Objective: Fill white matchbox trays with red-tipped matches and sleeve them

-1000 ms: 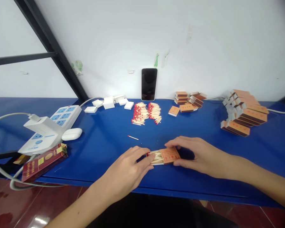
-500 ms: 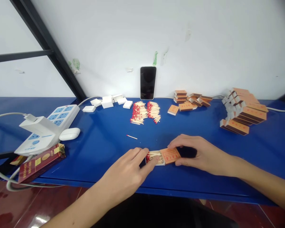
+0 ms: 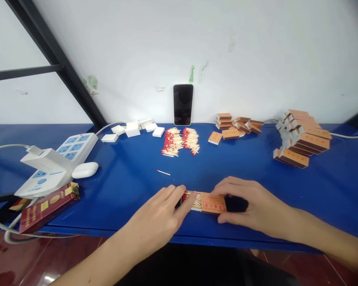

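Near the table's front edge lies a partly open matchbox, its white tray [image 3: 196, 201] full of red-headed matches and its orange sleeve [image 3: 214, 203] over the right end. My left hand [image 3: 164, 216] grips the tray's left end, its thumb across the matches. Thumb and fingers of my right hand [image 3: 247, 202] hold the sleeve at its right end. A single match [image 3: 163, 172] rests on the blue table beyond the box. Farther back are two piles of matches, one on the left [image 3: 172, 142] and one on the right [image 3: 190, 140].
A phone [image 3: 183, 104] leans on the wall. White trays [image 3: 133, 130] lie at back left, orange matchboxes [image 3: 231, 133] at back right and a larger stack [image 3: 307, 139] far right. A power strip [image 3: 77, 147], white case [image 3: 85, 170] and dark red box [image 3: 49, 207] are at left.
The sleeve and tray now lie straighter in line, and the sleeve covers a little more of the tray. My left thumb has shifted left over the matches. The whole view has moved slightly.
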`<state>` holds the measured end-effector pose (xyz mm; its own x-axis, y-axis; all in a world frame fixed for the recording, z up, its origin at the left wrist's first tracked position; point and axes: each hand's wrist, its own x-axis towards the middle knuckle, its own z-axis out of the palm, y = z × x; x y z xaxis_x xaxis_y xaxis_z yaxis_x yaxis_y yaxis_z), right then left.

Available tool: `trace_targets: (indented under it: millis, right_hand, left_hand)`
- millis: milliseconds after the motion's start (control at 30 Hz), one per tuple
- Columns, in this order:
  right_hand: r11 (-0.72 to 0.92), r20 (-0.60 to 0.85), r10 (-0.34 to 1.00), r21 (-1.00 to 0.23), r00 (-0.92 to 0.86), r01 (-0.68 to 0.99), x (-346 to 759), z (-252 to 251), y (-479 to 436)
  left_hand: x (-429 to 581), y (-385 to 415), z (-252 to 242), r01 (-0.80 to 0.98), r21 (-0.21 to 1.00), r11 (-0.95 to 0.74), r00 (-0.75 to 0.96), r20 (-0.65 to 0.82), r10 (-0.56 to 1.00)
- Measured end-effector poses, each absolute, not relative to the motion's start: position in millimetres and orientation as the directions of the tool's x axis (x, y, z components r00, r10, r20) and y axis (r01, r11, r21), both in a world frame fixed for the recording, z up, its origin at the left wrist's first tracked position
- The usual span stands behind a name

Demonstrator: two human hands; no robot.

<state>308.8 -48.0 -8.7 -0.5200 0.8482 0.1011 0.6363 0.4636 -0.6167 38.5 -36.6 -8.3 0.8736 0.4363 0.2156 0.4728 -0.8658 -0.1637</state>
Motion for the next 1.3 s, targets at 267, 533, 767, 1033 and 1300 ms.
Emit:
trace_targets:
  millis: [267,533,767,1033,1300]
  right_hand:
    - [0.551,0.227,0.814,-0.593,-0.535,0.587,293,-13,-53]
    - [0.674,0.38,0.739,-0.441,-0.556,0.593,287,-26,-64]
    - [0.383,0.659,0.697,-0.006,-0.284,0.924,385,-19,-69]
    - [-0.041,0.697,0.694,0.29,-0.182,0.956,468,-27,-54]
    - [-0.001,0.725,0.628,0.365,-0.284,0.931,447,-21,-49]
  left_hand:
    - [42,-42,-19,0.535,0.283,-0.796,0.769,0.226,0.598]
    - [48,-48,-18,0.558,0.478,-0.678,0.71,0.148,0.688]
    - [-8,-6,-18,0.701,0.255,-0.666,0.602,0.29,0.744]
    - [-22,125,-1,0.83,-0.129,-0.542,0.553,0.315,0.772]
    - [4,187,-18,0.829,-0.209,-0.519,0.558,0.258,0.789]
